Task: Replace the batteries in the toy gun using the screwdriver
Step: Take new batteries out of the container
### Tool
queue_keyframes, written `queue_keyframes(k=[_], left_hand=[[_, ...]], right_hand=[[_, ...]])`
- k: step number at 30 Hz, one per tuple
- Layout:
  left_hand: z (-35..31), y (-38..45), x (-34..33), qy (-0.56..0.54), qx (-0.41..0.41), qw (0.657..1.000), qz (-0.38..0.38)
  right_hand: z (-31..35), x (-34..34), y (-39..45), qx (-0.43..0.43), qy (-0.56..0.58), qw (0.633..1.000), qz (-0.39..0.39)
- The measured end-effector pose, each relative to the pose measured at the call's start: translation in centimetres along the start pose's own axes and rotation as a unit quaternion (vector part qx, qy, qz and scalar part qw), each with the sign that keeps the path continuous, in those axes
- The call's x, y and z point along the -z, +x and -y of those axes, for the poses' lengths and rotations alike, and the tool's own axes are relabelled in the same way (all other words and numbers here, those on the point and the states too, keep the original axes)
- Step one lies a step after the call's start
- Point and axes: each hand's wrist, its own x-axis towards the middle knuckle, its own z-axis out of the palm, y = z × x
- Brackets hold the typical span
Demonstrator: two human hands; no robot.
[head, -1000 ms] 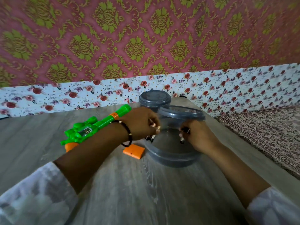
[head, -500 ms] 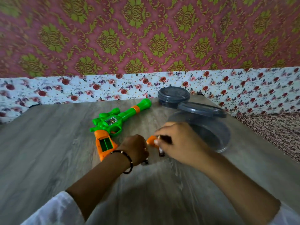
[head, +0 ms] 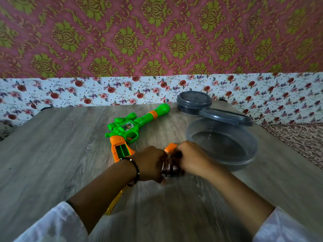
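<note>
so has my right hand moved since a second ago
Yes. The right hand has come out of the clear round plastic container and now sits to its left, over the dark batteries.

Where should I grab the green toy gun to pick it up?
Probably the green barrel, from above. The toy gun lies flat on the table, so its long, thin barrel is easy to wrap fingers round, and it lies clear of both hands. The orange grip has its battery slot open, so leave that alone.
</note>
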Motion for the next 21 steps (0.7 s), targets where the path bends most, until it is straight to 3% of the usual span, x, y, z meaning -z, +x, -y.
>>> queue_keyframes(k=[10,18,21], left_hand=[[-0.6,0.1,-0.8,-0.046,-0.016,0.997,-0.062],[0.0,0.8,-1.7,-0.047,0.007,0.997,-0.065],[0.4,-0.2,-1.4,-0.064,-0.02,0.995,-0.079]], right_hand=[[-0.1,-0.2,-0.2,-0.016,0.019,1.0,0.007],[-0.3,-1.3,-0.4,0.001,-0.031,0.998,-0.058],[-0.5,-0.6,-0.7,0.011,-0.021,0.996,-0.083]])
